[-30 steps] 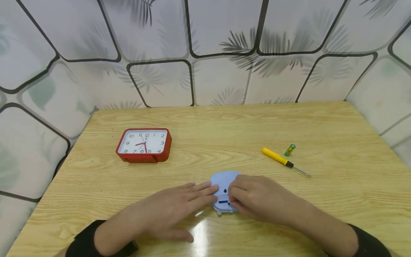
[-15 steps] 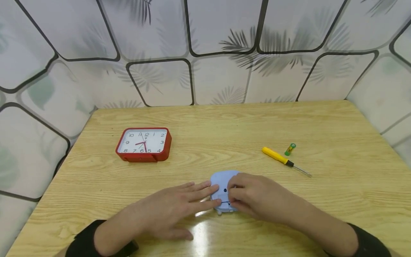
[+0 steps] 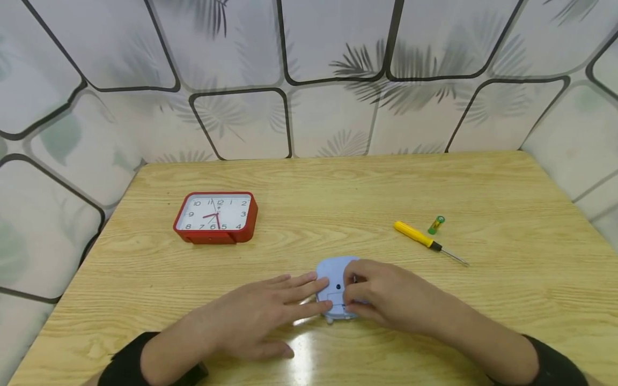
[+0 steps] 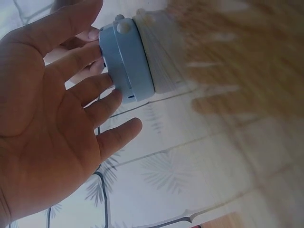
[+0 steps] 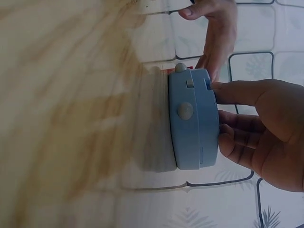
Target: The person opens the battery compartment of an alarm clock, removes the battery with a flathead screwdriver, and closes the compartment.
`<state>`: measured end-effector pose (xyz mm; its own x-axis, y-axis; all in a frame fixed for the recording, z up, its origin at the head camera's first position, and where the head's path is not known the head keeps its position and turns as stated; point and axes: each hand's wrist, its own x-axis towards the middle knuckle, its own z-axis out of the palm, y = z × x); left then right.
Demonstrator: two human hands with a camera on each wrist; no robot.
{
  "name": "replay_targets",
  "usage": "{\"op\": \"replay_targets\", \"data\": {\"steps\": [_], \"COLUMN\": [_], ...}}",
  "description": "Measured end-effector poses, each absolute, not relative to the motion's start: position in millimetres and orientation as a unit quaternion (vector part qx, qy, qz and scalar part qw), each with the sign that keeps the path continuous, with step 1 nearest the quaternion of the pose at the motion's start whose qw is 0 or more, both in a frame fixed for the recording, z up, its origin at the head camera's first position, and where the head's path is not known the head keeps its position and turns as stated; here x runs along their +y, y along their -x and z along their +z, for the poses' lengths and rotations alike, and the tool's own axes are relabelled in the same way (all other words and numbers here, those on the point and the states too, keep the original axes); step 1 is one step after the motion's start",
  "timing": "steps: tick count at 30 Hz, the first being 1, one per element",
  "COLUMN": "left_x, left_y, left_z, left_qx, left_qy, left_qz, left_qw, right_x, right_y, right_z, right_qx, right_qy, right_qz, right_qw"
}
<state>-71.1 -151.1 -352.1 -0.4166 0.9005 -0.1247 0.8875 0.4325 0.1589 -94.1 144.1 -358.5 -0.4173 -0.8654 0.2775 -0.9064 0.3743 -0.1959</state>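
Note:
A small light-blue alarm clock lies flat, its back up, near the table's front middle. On that back are a dark knob and a battery cover close to the lower edge. My left hand rests its nearly straight fingertips on the clock's left side, thumb held apart. From the right, my right hand has curled fingers and thumb at the right end of the cover and hides that side. Seen from the right wrist, the thumb is at a notch in the edge; rounded feet stick out below.
A red rectangular clock lies at the back left. Farther right are a yellow-handled screwdriver and a small green battery. A patterned wall covering stands behind the wooden table.
The dark gap below the battery cover has narrowed to a thin line, the cover having slid toward the clock's lower edge. Both hands stay almost in place; one left finger has shifted slightly right.

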Motion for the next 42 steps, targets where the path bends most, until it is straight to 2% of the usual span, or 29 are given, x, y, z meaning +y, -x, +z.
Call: {"op": "replay_targets", "data": {"steps": [15, 25, 29, 37, 42], "left_x": [-151.1, -151.5, -151.5, -151.4, -151.5], "left_y": [71.2, 72.0, 71.9, 71.0, 71.1], "left_z": [-351.6, -352.1, -351.7, -351.5, -351.6], "left_qx": [0.843, 0.841, 0.841, 0.843, 0.841], "left_qy": [-0.525, -0.526, -0.527, -0.524, -0.526], "left_qz": [0.039, 0.042, 0.043, 0.043, 0.046], "left_qw": [0.111, 0.115, 0.112, 0.116, 0.115], "right_x": [148.3, 149.0, 150.2, 148.7, 147.4], "right_y": [94.0, 100.0, 100.5, 100.7, 100.8], "right_z": [-352.6, -349.7, -351.1, -354.8, -354.7], "right_qx": [-0.825, -0.882, -0.889, -0.869, -0.866], "right_qy": [-0.546, -0.457, -0.444, -0.479, -0.487], "right_qz": [0.143, 0.116, 0.108, 0.081, 0.062], "right_qw": [0.032, 0.019, 0.030, 0.088, 0.098]}}
